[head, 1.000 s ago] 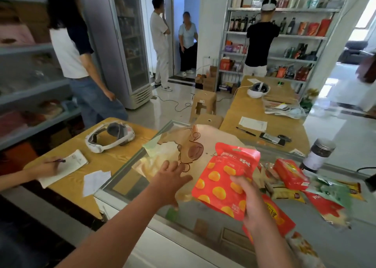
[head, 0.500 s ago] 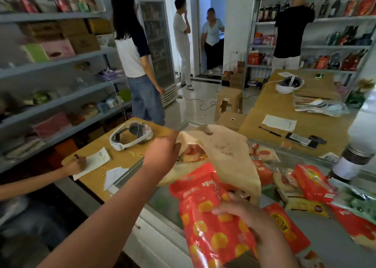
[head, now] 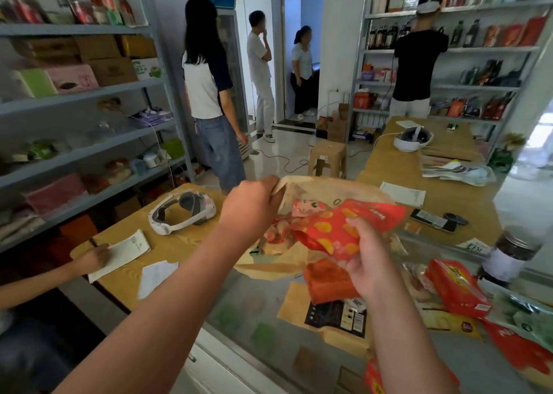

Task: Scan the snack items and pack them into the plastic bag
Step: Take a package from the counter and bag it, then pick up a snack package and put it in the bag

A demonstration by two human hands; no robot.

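Observation:
My left hand [head: 250,209] grips the near rim of a tan translucent plastic bag [head: 335,188] and lifts it open above the glass counter. My right hand [head: 369,262] pinches a red snack pouch with yellow spots [head: 332,233], which lies tilted partly inside the bag's mouth. Other small packets [head: 279,233] show through the bag. More snacks lie on the counter to the right: a red wrapped pack [head: 456,287], an orange pack [head: 327,280], a tan packet with a black label [head: 332,319] and green packets [head: 526,319].
A glass counter [head: 257,319] is under my arms. A wooden table on the left holds a white headset [head: 182,211] and papers; another person's hand [head: 92,257] writes there. A dark-lidded jar [head: 513,253] stands at right. A phone [head: 432,218] lies behind. Several people stand near shelves.
My left hand has gone from lying flat on the bag to gripping its rim and lifting it open. My right hand has carried the red spotted pouch into the bag's mouth.

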